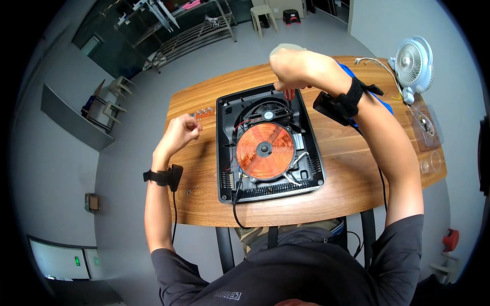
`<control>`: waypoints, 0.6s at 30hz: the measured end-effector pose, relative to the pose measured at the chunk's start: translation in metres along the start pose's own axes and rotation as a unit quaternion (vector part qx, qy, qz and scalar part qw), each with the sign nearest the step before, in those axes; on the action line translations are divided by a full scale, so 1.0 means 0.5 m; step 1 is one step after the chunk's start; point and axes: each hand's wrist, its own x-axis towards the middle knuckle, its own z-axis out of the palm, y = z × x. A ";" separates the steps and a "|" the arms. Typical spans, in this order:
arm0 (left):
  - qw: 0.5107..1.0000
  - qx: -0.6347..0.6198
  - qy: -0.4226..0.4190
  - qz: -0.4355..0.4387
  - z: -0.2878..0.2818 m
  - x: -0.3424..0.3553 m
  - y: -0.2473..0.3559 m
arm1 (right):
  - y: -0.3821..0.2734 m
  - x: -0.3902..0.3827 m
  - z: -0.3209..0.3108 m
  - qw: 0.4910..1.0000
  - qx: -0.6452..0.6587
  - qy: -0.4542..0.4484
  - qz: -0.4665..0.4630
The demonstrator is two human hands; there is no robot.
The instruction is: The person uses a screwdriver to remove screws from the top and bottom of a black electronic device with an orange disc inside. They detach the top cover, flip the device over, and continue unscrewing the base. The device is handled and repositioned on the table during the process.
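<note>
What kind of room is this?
Probably a workshop or workroom: an opened black appliance shows its insides on a wooden table, and a metal rack stands beyond.

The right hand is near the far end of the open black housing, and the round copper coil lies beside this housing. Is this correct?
Not quite: in the head view, the round copper coil lies inside the open black housing, not beside it.

The right hand [296,69] holds a red-handled tool [289,94] over the open black housing [220,132], the left hand [179,133] beside it.
</note>
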 end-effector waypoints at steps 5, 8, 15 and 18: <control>0.994 -0.079 0.011 0.069 -0.006 0.049 0.131 | 0.001 0.015 0.003 1.000 0.004 -0.018 0.008; 0.989 -0.096 0.014 0.112 0.013 0.097 0.153 | 0.002 0.009 -0.006 1.000 0.001 -0.011 -0.003; 0.988 -0.090 -0.026 0.124 0.083 0.170 0.146 | 0.016 0.031 0.004 1.000 0.017 -0.007 -0.013; 0.987 -0.095 -0.020 0.127 0.098 0.171 0.142 | 0.013 0.034 -0.001 1.000 0.016 -0.010 -0.014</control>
